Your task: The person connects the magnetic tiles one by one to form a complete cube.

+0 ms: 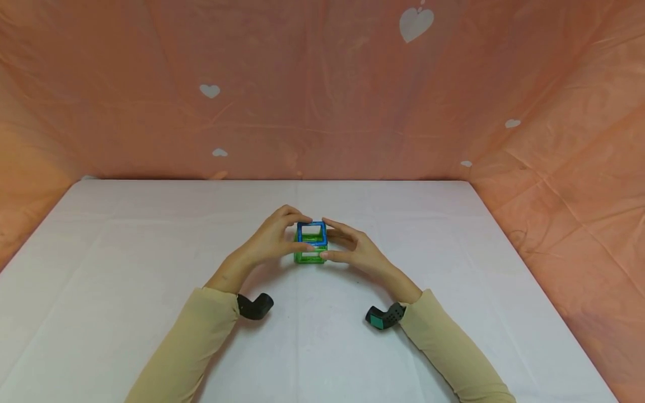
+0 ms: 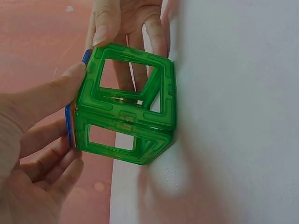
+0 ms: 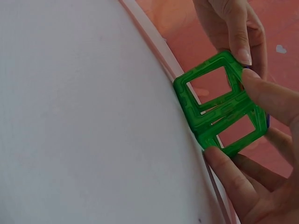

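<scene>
A small cube of green magnetic tiles (image 1: 309, 260), with open square windows, stands on the white table. A blue square magnetic tile (image 1: 324, 234) lies over its top. My left hand (image 1: 267, 238) pinches the blue tile, thumb on the near edge and fingers at the far edge. My right hand (image 1: 365, 254) holds the cube's right side, its thumb at the near corner and a fingertip by the top far corner. In the left wrist view the blue tile (image 2: 70, 126) shows edge-on against the green frames (image 2: 126, 114). Green frames (image 3: 191, 112) hide most of it in the right wrist view.
White cloth covers the table (image 1: 151, 235). An orange curtain (image 1: 312, 101) with pale hearts hangs behind it and at both sides. Black wrist devices (image 1: 256, 307) sit at both cuffs, low over the table.
</scene>
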The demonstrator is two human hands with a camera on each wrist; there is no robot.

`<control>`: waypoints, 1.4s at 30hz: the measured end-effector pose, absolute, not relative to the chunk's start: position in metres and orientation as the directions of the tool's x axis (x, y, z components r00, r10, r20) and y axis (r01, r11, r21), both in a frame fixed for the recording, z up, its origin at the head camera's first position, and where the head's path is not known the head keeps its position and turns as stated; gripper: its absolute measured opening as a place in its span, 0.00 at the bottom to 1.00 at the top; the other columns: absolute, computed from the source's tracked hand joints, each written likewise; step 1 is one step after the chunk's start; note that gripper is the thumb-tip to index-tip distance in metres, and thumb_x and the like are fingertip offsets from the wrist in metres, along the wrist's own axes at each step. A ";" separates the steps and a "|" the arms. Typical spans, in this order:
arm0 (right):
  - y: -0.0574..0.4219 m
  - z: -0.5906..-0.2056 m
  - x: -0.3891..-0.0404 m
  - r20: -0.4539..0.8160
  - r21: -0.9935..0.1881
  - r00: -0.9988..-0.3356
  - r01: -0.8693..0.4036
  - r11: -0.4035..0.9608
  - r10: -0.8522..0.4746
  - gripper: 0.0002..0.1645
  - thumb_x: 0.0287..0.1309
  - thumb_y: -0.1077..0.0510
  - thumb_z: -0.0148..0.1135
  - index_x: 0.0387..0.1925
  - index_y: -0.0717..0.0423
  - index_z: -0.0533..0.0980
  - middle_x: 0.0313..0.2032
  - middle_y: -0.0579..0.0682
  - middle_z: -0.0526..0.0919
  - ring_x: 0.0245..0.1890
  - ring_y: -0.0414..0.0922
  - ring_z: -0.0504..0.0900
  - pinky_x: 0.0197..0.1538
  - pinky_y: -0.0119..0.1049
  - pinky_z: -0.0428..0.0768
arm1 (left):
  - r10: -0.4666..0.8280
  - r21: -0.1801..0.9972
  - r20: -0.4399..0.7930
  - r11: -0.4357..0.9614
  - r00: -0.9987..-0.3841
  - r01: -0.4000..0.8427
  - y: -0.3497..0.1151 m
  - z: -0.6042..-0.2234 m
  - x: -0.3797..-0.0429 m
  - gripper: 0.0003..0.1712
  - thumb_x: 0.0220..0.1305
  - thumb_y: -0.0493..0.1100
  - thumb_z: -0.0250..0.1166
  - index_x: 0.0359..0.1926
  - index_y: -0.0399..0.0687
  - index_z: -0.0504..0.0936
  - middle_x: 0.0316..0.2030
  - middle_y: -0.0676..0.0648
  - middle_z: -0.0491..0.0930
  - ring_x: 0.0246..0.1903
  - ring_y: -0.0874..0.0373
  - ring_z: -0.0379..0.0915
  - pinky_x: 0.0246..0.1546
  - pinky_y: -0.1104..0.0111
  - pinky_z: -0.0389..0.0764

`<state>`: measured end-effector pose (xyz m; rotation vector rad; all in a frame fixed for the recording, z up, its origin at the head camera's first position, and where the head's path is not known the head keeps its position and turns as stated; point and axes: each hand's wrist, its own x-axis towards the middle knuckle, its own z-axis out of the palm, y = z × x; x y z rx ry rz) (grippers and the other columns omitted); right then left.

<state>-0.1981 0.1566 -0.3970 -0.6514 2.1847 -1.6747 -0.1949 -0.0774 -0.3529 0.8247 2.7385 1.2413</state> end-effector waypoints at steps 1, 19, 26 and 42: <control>0.157 -0.397 -0.198 0.028 -0.963 -0.849 -0.165 0.214 -0.528 0.44 0.56 0.60 0.67 0.72 0.48 0.59 0.64 0.53 0.70 0.66 0.50 0.68 0.66 0.54 0.64 | 0.475 0.712 0.185 0.539 -0.860 0.450 -0.078 -0.354 -0.195 0.32 0.51 0.42 0.75 0.56 0.33 0.77 0.52 0.38 0.71 0.55 0.43 0.67 0.61 0.49 0.67; 0.156 -0.397 -0.196 0.016 -0.968 -0.847 -0.145 0.203 -0.531 0.41 0.60 0.59 0.65 0.72 0.46 0.59 0.66 0.56 0.68 0.67 0.52 0.66 0.66 0.55 0.65 | 0.426 0.787 0.132 0.504 -0.895 0.355 -0.081 -0.363 -0.193 0.35 0.53 0.43 0.74 0.61 0.40 0.74 0.55 0.36 0.69 0.54 0.42 0.70 0.57 0.51 0.72; 0.152 -0.392 -0.194 -0.068 -0.980 -0.910 -0.016 0.198 -0.409 0.32 0.65 0.52 0.59 0.69 0.50 0.64 0.62 0.57 0.72 0.59 0.50 0.75 0.57 0.45 0.77 | 0.208 0.864 0.090 0.470 -0.974 0.180 -0.079 -0.366 -0.188 0.22 0.66 0.43 0.62 0.59 0.39 0.75 0.48 0.37 0.78 0.48 0.44 0.77 0.48 0.55 0.78; 0.141 -0.391 -0.193 -0.149 -0.989 -0.947 0.142 0.044 -0.286 0.26 0.64 0.57 0.58 0.63 0.55 0.70 0.39 0.49 0.83 0.35 0.41 0.83 0.42 0.34 0.81 | 0.230 0.910 0.048 0.392 -0.972 0.138 -0.076 -0.377 -0.187 0.23 0.70 0.40 0.56 0.63 0.37 0.71 0.41 0.35 0.82 0.36 0.52 0.81 0.41 0.67 0.77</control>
